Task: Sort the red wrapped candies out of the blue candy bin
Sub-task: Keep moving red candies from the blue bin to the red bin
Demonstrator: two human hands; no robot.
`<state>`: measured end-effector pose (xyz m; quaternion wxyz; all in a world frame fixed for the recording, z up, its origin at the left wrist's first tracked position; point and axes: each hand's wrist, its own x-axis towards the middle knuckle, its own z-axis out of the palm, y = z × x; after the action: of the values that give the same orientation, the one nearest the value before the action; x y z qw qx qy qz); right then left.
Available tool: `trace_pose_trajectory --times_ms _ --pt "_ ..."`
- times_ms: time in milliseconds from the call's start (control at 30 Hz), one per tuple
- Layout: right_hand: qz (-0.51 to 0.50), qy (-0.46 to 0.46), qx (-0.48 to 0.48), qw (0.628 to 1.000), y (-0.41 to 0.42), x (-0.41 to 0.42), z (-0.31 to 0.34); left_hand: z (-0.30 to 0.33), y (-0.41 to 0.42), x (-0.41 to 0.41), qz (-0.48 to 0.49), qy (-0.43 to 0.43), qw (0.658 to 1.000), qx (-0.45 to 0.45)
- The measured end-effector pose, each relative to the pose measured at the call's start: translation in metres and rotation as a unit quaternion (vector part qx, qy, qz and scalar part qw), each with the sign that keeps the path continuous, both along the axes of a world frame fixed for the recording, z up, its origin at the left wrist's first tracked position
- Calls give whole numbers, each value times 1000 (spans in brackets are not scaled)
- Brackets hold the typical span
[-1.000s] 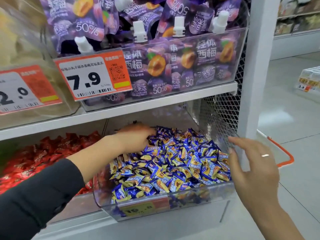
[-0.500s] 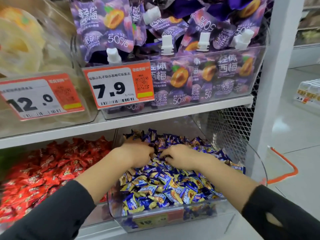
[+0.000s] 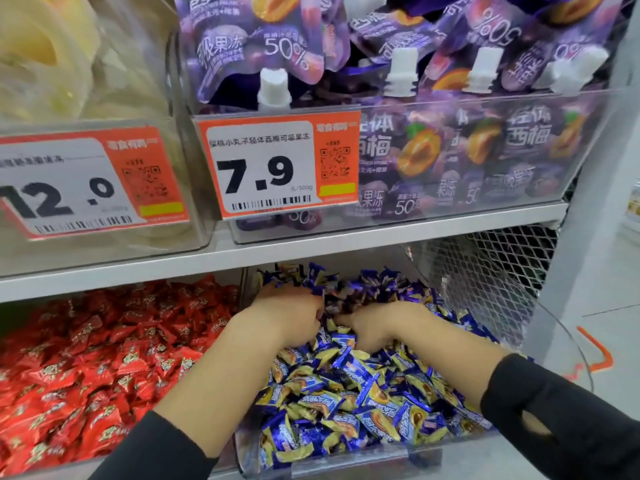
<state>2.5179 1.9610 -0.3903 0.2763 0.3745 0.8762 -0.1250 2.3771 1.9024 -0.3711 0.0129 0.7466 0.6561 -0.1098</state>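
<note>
1. Both hands are buried in the blue candy bin (image 3: 408, 460), on the lower shelf under the price tag (image 3: 277, 166) reading 7.9. The left hand (image 3: 289, 315) sits toward the bin's back left corner and the right hand (image 3: 375, 327) just beside it, nearer the middle. Their fingers curl down into the blue candies (image 3: 349, 393) and are hidden, so I cannot tell whether either hand is grasping a candy or merely raking.

2. No red candy shows on top of the blue heap. The red candies (image 3: 104, 362) in view all lie in the neighbouring bin to the left, so any stray ones are probably under the surface (most likely at the back, where the hands are digging).

3. To do this step well, part the heap gently outward from the middle, one hand toward each side wall, and watch for a flash of red.

4. Keep the sweeps shallow and low: the front wall is short and the heap rises close to it, so a hard push could spill wrappers over the front edge.

5. When a red one turns up, pinch it singly with the left hand, which is nearer the red bin, and drop it over the dividing wall.
</note>
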Motion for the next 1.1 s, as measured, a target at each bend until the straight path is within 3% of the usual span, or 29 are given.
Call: trace_pose_trajectory --times_ms 200,333,467,633,733,900,967,1100 --pt "66 65 132 987 -12 11 -12 2 0 -2 -4 -27 1000 -5" --pt "-1 170 74 983 -18 28 1 5 -2 -2 1 -36 999 -15" --pt "-99 286 -22 953 -31 52 37 6 -3 -2 9 -56 998 -4" --pt "-122 305 -124 936 -44 95 64 7 -5 -2 -1 -72 997 6" --pt "-112 269 -31 956 -37 119 72 7 -6 -2 -7 -88 996 23" --pt "-125 326 22 937 -30 110 83 8 -5 -1 -37 -119 989 75" --pt "-100 290 61 950 -27 89 74 7 -5 3 -49 -140 987 62" --pt "-49 142 -20 988 -13 41 36 3 -5 4 -34 -134 990 26"
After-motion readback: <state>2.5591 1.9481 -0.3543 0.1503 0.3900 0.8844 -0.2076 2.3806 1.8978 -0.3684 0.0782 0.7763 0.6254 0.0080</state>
